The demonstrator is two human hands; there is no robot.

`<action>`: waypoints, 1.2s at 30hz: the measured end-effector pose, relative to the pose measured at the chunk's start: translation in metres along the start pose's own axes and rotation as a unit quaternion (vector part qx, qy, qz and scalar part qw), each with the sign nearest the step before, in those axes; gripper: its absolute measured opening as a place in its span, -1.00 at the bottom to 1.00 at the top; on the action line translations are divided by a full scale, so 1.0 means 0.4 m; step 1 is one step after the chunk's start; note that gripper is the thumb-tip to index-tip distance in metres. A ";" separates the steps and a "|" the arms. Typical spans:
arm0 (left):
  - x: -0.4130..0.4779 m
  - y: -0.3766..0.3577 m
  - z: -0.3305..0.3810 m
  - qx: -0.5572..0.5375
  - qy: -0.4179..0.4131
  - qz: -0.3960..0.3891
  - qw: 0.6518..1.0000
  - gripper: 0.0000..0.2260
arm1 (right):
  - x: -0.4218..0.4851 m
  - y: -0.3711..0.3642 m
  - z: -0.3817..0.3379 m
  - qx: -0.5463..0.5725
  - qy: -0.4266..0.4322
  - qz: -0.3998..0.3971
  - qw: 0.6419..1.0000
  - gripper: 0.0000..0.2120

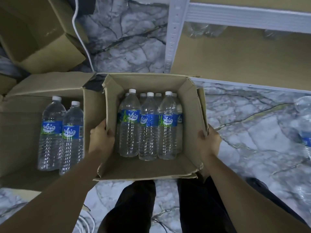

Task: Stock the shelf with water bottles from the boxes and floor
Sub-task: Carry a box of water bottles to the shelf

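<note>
Both hands grip the box (151, 169) by its side walls, left hand (102, 134) and right hand (209, 139) fingers curled over the rims, bottles (148, 126) upright between them; likely next: carry it toward the shelf (235, 52) ahead.

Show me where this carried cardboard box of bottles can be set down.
Bare marble floor lies right of the held cardboard box, bordered by the white metal shelf and a loose plastic bottle. Another patch lies ahead, left of the shelf post. The left is crowded: a second open box and an empty one.
</note>
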State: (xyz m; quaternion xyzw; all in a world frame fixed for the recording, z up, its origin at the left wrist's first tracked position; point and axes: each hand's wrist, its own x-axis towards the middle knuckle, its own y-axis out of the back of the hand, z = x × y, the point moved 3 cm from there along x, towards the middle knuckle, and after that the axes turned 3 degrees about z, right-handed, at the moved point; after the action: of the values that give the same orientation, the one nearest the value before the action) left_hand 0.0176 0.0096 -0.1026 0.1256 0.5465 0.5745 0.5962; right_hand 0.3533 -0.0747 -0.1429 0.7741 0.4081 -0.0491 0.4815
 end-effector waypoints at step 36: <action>-0.345 -0.648 0.826 0.011 -0.180 -0.085 0.980 -0.61 | 0.501 0.827 0.508 -0.048 -0.099 0.137 0.984 -0.70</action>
State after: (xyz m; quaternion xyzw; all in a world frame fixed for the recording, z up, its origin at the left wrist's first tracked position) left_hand 0.4582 -0.0257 -0.1116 0.1866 0.4448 0.4841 0.7300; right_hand 0.7751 -0.1843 -0.1118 0.7904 0.2503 -0.0391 0.5578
